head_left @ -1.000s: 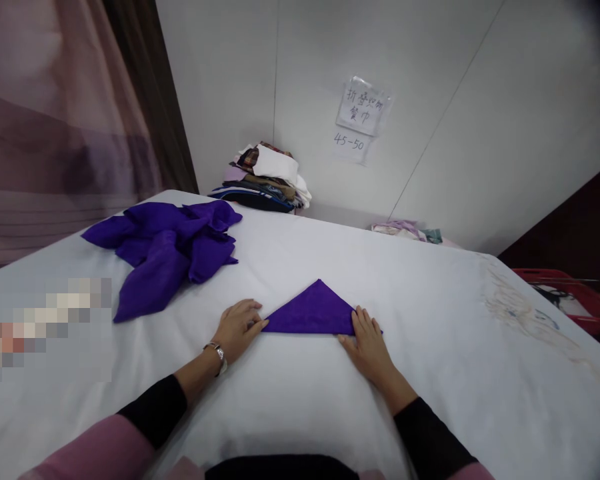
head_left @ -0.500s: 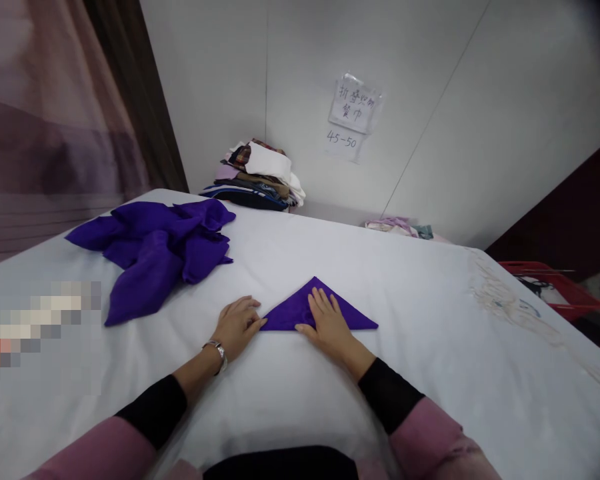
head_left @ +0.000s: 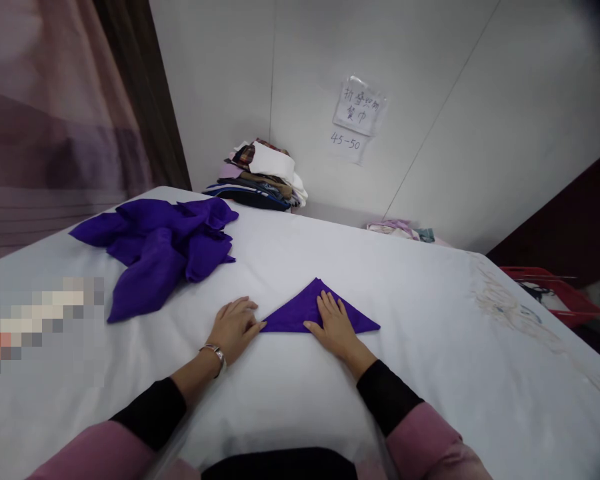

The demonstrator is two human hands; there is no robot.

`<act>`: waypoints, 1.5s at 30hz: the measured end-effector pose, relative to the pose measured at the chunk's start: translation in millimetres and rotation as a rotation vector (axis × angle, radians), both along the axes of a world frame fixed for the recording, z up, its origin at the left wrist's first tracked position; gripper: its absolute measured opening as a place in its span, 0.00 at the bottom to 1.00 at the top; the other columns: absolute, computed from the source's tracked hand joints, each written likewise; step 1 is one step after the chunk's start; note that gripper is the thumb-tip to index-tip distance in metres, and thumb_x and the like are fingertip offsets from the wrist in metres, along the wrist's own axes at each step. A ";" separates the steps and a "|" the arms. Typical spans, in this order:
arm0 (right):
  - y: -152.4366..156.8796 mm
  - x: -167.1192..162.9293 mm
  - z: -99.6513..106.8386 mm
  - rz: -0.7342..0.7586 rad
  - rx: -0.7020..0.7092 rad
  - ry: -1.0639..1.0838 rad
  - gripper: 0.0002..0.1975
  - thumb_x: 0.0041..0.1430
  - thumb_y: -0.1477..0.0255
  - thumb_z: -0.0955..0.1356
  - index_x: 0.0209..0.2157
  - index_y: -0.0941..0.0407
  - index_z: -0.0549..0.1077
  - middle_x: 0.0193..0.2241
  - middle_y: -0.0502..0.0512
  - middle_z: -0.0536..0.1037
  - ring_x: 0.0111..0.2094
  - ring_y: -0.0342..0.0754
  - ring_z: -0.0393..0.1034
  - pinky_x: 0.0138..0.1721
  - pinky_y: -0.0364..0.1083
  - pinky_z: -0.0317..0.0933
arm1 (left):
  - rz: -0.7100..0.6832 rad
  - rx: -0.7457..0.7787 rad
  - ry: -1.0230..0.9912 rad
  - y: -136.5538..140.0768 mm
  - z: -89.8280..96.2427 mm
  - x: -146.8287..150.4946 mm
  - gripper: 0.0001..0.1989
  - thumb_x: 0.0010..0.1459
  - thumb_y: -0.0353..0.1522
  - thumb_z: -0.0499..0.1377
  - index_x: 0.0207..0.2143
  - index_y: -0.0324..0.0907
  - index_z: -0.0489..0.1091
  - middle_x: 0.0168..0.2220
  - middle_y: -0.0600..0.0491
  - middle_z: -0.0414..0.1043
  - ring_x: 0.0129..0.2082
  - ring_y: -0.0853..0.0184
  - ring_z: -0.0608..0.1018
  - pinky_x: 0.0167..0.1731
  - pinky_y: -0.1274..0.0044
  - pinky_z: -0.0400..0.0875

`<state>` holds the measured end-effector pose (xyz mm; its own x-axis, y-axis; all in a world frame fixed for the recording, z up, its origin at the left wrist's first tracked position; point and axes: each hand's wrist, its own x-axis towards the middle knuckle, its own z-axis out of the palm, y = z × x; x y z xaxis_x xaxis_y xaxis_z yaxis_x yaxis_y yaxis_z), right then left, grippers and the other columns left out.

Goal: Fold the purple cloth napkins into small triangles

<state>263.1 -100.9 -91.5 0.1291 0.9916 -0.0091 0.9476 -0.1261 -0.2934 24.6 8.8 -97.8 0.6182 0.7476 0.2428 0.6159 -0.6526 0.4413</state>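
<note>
a stack of fabrics lies by the pale wall, between a curtain and a red basket.

Right grip, formerly by the purple cloth's right corner, now flat near its middle.

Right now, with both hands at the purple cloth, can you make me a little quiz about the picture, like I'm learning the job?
1. True or false: the right hand rests on the folded purple cloth.
2. The left hand is at that cloth's: A top corner; B left corner; C right corner.
3. Fill in: the lower paper on the wall reads "45-__".

Key: 1 true; 2 B; 3 50.
</note>
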 end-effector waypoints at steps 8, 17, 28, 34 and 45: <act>-0.5 0.2 7.7 0.033 0.019 0.014 0.42 0.57 0.46 0.52 0.62 0.63 0.48 0.63 0.63 0.46 0.64 0.54 0.33 0.61 0.55 0.28 | -0.011 0.028 0.029 3.9 -3.1 -2.5 0.16 0.53 0.43 0.53 0.20 0.44 0.69 0.44 0.50 0.71 0.53 0.55 0.65 0.50 0.61 0.57; 0.9 3.8 6.3 0.059 0.045 0.003 0.39 0.58 0.48 0.53 0.61 0.60 0.49 0.63 0.63 0.45 0.64 0.55 0.34 0.60 0.57 0.31 | -0.034 0.078 0.036 13.5 -8.1 -1.3 0.17 0.52 0.43 0.51 0.18 0.45 0.68 0.42 0.50 0.72 0.52 0.55 0.67 0.50 0.62 0.60; -15.4 -9.6 19.5 0.231 0.076 -0.048 0.39 0.56 0.46 0.55 0.61 0.58 0.52 0.62 0.63 0.50 0.63 0.57 0.37 0.60 0.60 0.29 | -0.125 0.028 -0.020 -14.1 -5.0 -8.5 0.17 0.52 0.44 0.54 0.17 0.45 0.69 0.40 0.51 0.73 0.50 0.57 0.68 0.49 0.64 0.63; -37.3 -48.1 14.9 0.393 0.132 -0.029 0.31 0.60 0.58 0.60 0.60 0.60 0.53 0.60 0.63 0.56 0.61 0.54 0.45 0.60 0.58 0.34 | -0.113 -0.018 -0.056 -35.7 1.8 -10.7 0.17 0.53 0.42 0.55 0.17 0.44 0.67 0.39 0.52 0.73 0.50 0.58 0.69 0.47 0.66 0.66; -47.8 -77.4 2.3 0.283 0.217 0.073 0.23 0.56 0.70 0.63 0.53 0.59 0.63 0.52 0.60 0.68 0.54 0.54 0.56 0.57 0.55 0.44 | -0.175 -0.243 -0.152 -71.6 26.8 -7.4 0.16 0.53 0.38 0.55 0.15 0.43 0.63 0.35 0.53 0.72 0.44 0.62 0.72 0.45 0.69 0.69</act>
